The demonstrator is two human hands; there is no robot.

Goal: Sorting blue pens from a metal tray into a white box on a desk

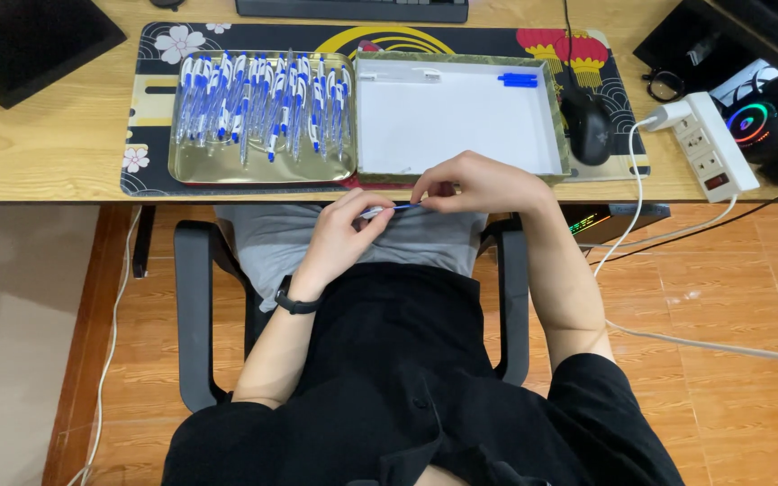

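The left hand (pixel 339 236) and the right hand (pixel 479 183) hold one thin blue-and-white plastic pen (pixel 391 210) between them, just below the edge of the wooden tabletop (pixel 56 135), fingers clamped on each end. It looks like the assembling step. Next, I think, the parts must be aligned and pressed straight together. Many such pens lie in the golden metal tray (pixel 200 169); the white-lined box (pixel 461 126) holds few.

Wooden tabletop (pixel 56 135) across the top of the view, and a long patterned desk mat (pixel 150 108) covers its middle. On the mat, a shallow metal tray (pixel 263 169) on the left, a white-lined box lid (pixel 461 117) just beside it, and a black mouse (pixel 587 130) to the right. A white power strip (pixel 713 148) lies near the right edge, headphones (pixel 776 121) just beyond it, and a keyboard (pixel 353 9) sits along the far side.
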